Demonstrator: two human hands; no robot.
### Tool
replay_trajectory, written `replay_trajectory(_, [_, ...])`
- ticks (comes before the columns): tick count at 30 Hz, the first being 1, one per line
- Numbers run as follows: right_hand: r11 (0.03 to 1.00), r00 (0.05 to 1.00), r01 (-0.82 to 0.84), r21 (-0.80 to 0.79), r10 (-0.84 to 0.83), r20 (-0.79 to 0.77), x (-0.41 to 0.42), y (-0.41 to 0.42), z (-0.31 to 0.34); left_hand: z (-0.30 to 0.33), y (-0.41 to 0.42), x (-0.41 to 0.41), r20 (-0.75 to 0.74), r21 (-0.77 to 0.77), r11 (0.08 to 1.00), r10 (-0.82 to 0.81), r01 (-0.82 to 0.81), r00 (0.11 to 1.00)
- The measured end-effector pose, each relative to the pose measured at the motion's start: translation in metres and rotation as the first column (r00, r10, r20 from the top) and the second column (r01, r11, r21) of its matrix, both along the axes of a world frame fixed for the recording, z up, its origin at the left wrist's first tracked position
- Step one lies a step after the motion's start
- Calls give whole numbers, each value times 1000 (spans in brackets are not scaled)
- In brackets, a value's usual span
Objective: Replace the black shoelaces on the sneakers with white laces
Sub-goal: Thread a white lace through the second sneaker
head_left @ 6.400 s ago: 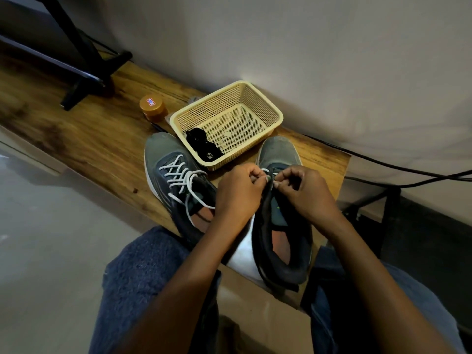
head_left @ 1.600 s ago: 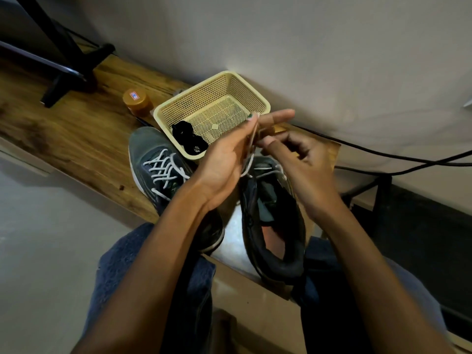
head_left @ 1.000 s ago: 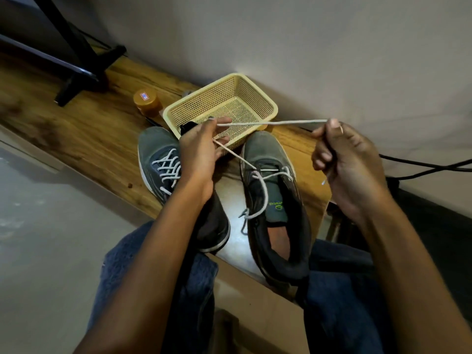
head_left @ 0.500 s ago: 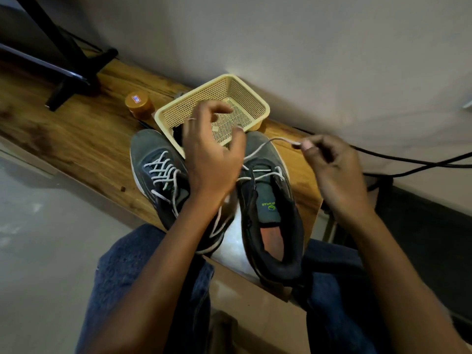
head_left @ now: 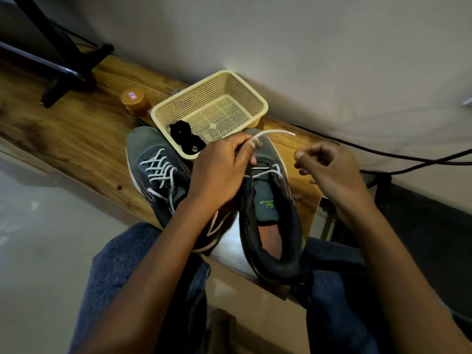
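The left hand [head_left: 219, 169] pinches the white lace [head_left: 274, 132] above the right sneaker's [head_left: 270, 208] toe, its tip pointing rightward toward the right hand [head_left: 329, 169], nearer, seemingly loosely curled, empty.

Your basket [head_left: 258, 97] crowds both shoe toes from behind. Bare bench [head_left: 76, 139] lies open left of the laced sneaker [head_left: 150, 159].

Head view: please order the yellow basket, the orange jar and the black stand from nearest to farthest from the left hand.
Measured from the left hand:
1. Yellow basket, just beyond the knuckles.
2. Orange jar, further left, beside the basket's left corner.
3. Black stand, far left end of the bench.
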State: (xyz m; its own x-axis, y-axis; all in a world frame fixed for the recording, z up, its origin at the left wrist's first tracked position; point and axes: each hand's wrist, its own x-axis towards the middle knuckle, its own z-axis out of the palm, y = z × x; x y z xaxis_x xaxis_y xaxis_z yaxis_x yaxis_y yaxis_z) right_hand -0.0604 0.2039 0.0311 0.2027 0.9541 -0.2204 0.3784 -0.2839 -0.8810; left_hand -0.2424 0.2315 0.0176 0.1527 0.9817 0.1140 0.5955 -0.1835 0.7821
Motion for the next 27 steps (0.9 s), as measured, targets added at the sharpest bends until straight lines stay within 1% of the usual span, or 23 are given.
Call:
replay_trajectory(2, [980,982,-160,-122,170,83,2,0,-7,-1,-2,-1,-118,-56,998,18,-24,993])
replay_trajectory(3, [958,961,-230,-170,251,114,1,-1,-9,0,-3,-1,-154,-74,997,15,-27,988])
replay_trajectory(4, [943,942,-273,-191,302,144,-1,-1,-12,0,-4,0,-176,-84,996,10,-26,984])
replay_trajectory(5, [940,933,-289,-182,319,167,-2,0,-14,0,-4,1,-186,-91,995,9,-27,983])
replay_trajectory(8, [949,935,-294,-110,310,174,-5,3,-17,1,-4,3,-170,-121,990,48,-69,984])
replay_trajectory(10, [947,941,-302,-114,315,127,-4,4,-16,1,-3,4,-155,-143,986,64,-86,986])
replay_trajectory(11, [947,949,-298,-120,308,74,-3,3,-14,1,-3,4,-135,-156,984,60,-81,989])
replay_trajectory(14, [955,963,-261,-145,245,-115,-5,2,-10,-1,-3,5,-12,-177,983,55,-57,998])
replay_trajectory(17, [957,954,-240,-165,201,-223,-8,4,-8,-3,-3,8,44,-164,985,56,-48,997])
replay_trajectory(20, [941,938,-297,-160,256,-232,-13,4,-6,-3,-4,10,62,-149,988,41,-32,997])
replay_trajectory(22, [923,934,-348,-167,325,-149,-17,4,-9,-3,-4,10,81,-139,990,28,-17,996])
replay_trajectory(24, [910,931,-366,-193,359,-68,-18,5,-13,-1,-5,10,95,-137,991,15,-2,995])
replay_trajectory(25, [912,933,-359,-201,351,-76,-18,5,-13,-1,-6,10,84,-133,991,5,6,996])
replay_trajectory(27, [924,941,-327,-197,301,-153,-17,4,-10,-3,-6,9,39,-129,992,-3,8,999])
